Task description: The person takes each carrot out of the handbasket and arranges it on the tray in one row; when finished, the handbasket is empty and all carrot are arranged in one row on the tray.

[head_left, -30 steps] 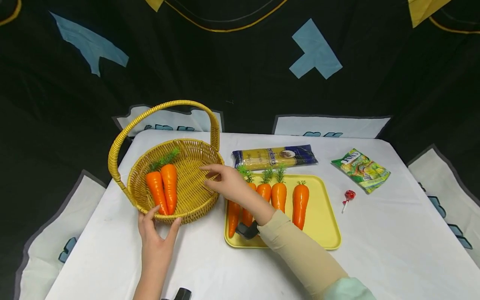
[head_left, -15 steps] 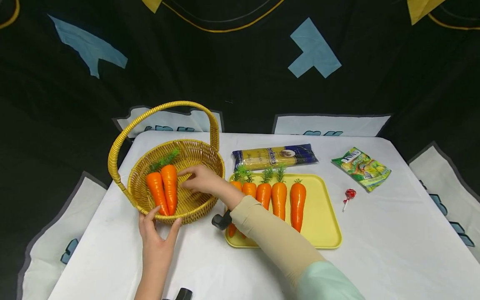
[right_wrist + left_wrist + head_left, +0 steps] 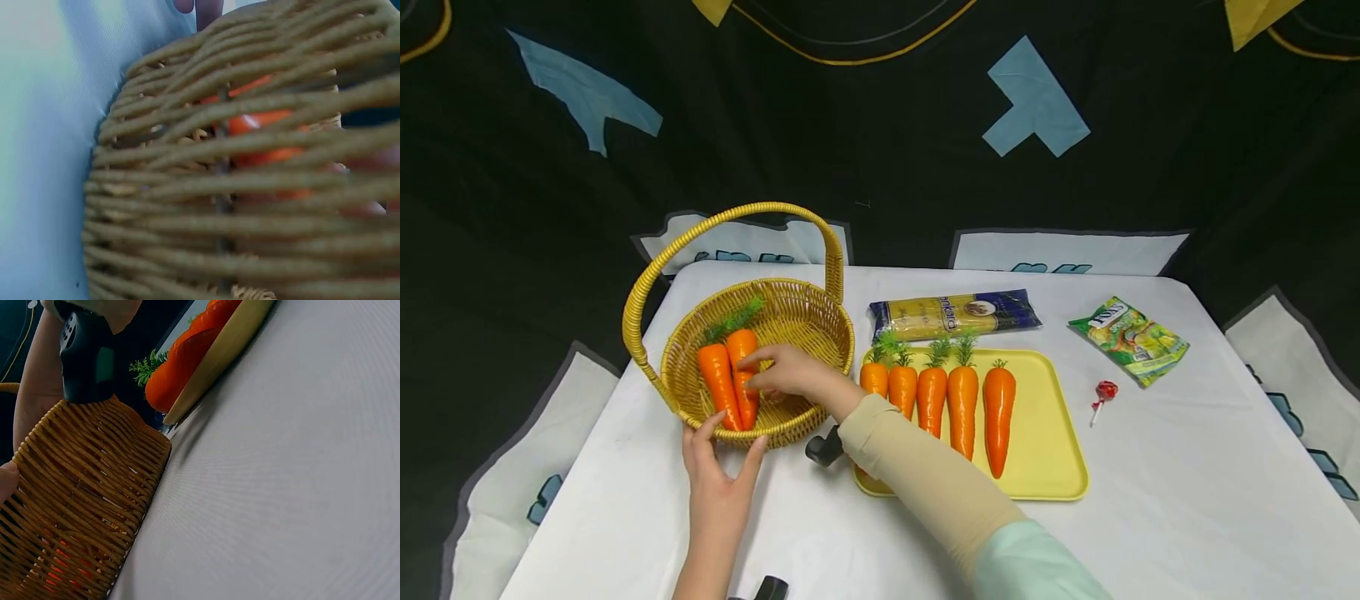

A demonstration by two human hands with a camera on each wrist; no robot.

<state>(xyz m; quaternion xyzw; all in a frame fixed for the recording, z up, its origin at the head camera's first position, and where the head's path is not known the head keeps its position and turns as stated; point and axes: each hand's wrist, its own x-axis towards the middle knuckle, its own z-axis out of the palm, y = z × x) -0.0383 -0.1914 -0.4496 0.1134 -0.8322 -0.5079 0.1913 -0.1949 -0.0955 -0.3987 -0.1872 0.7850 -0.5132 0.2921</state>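
From where I stand, the left hand [image 3: 715, 467] is at the near rim of the yellow wicker basket [image 3: 805, 321], thumb and forefinger spread wide against it – it seems to be there to steady the basket rather than lift it. The right hand [image 3: 793, 372] reaches in over the other side, its fingers loosely bent and laid across the right-hand carrot [image 3: 748, 408]; whether they pinch it I can't tell, as even through the weave the wrist view is a blur. Its neighbour, the left-hand carrot [image 3: 718, 387], lies alongside, green tops together towards the far wall, probably so both fit the round floor. The handle [image 3: 733, 217] arches up over the far side, out of the reaching arm's way. Beside the basket five carrots [image 3: 962, 408] lie in a row on the yellow tray [image 3: 1045, 425], tops away from the person – neatly ordered, I'd guess, for easy picking – though the sleeve [image 3: 932, 467] hides some tips.
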